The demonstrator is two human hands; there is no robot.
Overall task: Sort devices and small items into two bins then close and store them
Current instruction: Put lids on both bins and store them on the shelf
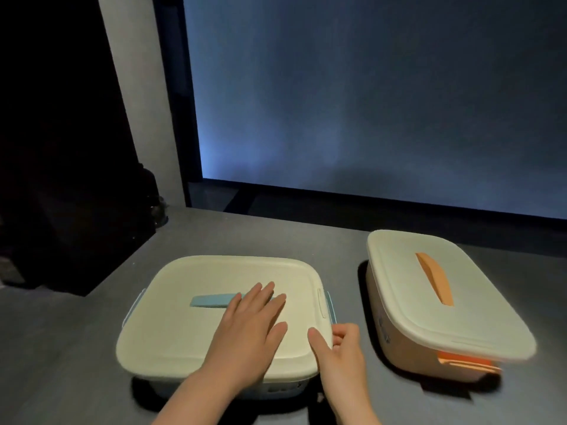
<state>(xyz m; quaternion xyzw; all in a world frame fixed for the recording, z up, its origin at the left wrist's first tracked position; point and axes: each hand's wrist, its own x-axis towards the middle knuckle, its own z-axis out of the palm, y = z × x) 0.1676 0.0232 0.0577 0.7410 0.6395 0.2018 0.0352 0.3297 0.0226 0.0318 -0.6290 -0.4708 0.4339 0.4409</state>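
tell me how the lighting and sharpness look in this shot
Head view: dim room, bluish glow off the screen behind; far left nearly black. The bins cast dark shadows on the grey table. The orange bin looks smeared at its near corner, and wide-angle distortion tilts the verticals.

Blue handle part-hidden; bin contents unseen under lids.

left hand: yours, bare, no ring or glove | right hand: yours, bare | forearms: both bare to the near frame edge, no sleeve, watch or band showing
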